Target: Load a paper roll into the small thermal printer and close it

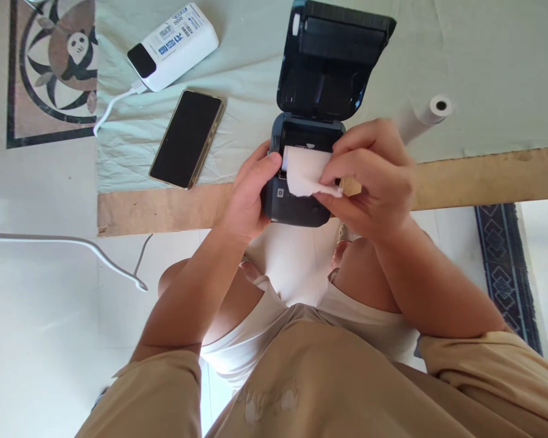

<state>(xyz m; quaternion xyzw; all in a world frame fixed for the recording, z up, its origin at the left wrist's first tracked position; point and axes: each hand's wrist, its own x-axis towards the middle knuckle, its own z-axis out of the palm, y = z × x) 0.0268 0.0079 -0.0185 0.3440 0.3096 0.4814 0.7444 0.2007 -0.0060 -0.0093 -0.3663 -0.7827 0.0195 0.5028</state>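
Note:
A small black receipt printer [296,210] is held over the table's front edge, its hinged lid [335,61] swung up and back. My left hand [251,188] grips the printer's left side, thumb on the rim of the paper bay. Inside the bay sits white receipt paper [308,170], with its loose end pulled out toward me. My right hand [369,176] pinches that loose end at the printer's right side. The right fingers partly cover the paper and the bay's right edge.
On the green tablecloth [246,36] lie a black phone [187,140] and a white power bank [173,45] with a white cable [114,109]. A spare white paper roll [424,118] lies to the right. The wooden table edge [164,207] runs across in front of me.

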